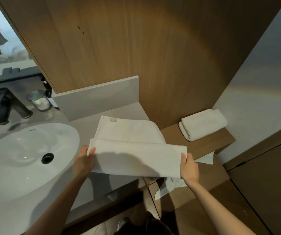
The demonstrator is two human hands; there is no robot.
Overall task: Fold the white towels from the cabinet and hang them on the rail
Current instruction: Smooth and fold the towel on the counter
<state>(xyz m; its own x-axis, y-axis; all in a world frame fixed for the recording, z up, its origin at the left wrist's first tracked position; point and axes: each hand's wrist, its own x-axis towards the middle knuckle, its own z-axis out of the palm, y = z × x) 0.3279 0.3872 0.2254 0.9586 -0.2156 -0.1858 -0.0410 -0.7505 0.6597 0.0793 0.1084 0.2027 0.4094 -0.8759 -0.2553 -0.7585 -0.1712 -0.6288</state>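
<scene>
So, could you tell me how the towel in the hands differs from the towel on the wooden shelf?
The towel in the hands is half-folded and spread wide across the counter; the shelf towel is a compact, thick bundle. The left hand and right hand grip the first at its ends; the shelf towel lies untouched. Both are white.

The small label (113,120) on the white towel (129,133) is too blurred to read

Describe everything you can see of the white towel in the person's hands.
The white towel looks like soft terry cloth, partly folded into a long band. Its far part lies flat on the grey counter, with a small label near its far edge. The left hand and right hand each grip one end of the near fold.
</scene>
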